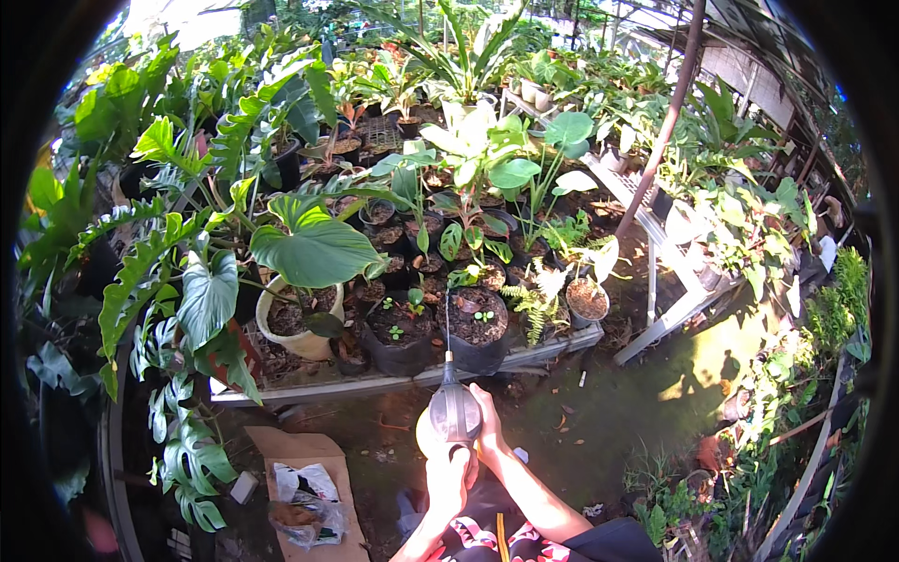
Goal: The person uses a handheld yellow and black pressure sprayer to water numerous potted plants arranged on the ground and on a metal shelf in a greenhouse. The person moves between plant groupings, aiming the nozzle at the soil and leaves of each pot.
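Both of my hands hold a dark-topped pump spray bottle [455, 414] in front of my body. My left hand [447, 481] grips it low at the near side, and my right hand [486, 414] wraps its right side. From the brass-coloured nozzle [448, 356] a thin jet of liquid runs forward over a black pot of soil [481, 316] with small seedlings. Left of that pot stands another black pot with seedlings [399, 334]. A cream pot [302, 337] with a large-leaved plant is further left.
Many potted plants crowd a low metal-framed bench [548, 353]. A rusty pole [664, 126] leans at the right, by a white metal frame [650, 232]. Cardboard [316, 446] with plastic bags [309, 502] lies on the ground at lower left. Ferns and leafy plants edge the right side.
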Available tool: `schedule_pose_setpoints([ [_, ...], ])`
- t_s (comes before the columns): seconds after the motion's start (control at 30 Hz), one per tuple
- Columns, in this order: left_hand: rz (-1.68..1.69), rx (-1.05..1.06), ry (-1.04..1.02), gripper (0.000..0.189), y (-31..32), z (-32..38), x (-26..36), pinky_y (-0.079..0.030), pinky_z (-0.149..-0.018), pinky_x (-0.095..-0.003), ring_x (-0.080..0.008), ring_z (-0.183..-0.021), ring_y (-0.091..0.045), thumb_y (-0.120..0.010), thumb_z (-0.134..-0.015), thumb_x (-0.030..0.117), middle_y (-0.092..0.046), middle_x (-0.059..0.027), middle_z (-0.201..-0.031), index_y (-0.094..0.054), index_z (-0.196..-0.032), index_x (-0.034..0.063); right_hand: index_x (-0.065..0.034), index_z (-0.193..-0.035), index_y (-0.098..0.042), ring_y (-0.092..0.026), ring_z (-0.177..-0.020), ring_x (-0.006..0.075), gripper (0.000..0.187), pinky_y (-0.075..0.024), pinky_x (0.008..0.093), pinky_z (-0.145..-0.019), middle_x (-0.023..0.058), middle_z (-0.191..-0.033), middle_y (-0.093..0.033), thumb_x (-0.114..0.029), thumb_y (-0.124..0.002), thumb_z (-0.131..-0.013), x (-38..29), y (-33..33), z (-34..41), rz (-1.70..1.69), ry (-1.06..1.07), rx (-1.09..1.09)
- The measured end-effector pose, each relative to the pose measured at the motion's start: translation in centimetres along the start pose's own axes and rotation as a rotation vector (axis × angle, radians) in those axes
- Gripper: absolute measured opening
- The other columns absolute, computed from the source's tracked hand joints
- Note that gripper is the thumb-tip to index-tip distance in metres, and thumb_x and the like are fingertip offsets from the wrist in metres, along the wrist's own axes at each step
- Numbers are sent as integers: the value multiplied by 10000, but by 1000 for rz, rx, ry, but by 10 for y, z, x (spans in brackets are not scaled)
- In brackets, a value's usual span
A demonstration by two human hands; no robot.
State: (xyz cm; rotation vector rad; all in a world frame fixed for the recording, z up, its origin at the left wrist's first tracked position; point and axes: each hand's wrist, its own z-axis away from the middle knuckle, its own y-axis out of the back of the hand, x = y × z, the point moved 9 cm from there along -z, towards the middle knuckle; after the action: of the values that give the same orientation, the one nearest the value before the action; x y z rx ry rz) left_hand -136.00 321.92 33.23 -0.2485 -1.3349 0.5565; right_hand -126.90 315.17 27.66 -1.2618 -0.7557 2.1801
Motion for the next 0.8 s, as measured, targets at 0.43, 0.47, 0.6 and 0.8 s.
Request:
schedule_pose_setpoints([
  [0.43,11,75,-44,198,21,-1,3,-287,-369,-246,-102,-392,-399,-560,-902,125,-501,-40,-562,-566,-748,1,-104,-1078,-623,-601,-882,129,342,-483,307,-833,16,-965,-654,-420,-526,-992,16,-18,-4,31,-72,-60],
  [0.47,38,67,-52,202,21,-2,4,-285,-368,-246,-101,-389,-398,-560,-899,127,-501,-39,-559,-564,-741,2,-88,-1121,-611,-596,-945,141,360,-472,314,-878,32,-1027,-646,-411,-512,-998,9,-26,-4,80,-22,-131],
  [0.6,21,59,-66,178,25,-9,9,-279,-367,-248,-100,-376,-392,-567,-884,136,-493,-30,-545,-579,-774,-4,-40,-1294,-534,-532,-1194,185,423,-384,347,-1054,102,-1282,-566,-355,-456,-1023,-35,-54,9,383,317,-237],
  [0.8,80,115,-56,95,21,-8,12,-277,-348,-233,-92,-371,-357,-511,-887,66,-453,-14,-566,-571,-868,-6,-73,-1423,-462,-415,-1379,322,646,-296,425,-1166,164,-1455,-460,-209,-714,-843,-72,-96,58,1051,648,-554],
])
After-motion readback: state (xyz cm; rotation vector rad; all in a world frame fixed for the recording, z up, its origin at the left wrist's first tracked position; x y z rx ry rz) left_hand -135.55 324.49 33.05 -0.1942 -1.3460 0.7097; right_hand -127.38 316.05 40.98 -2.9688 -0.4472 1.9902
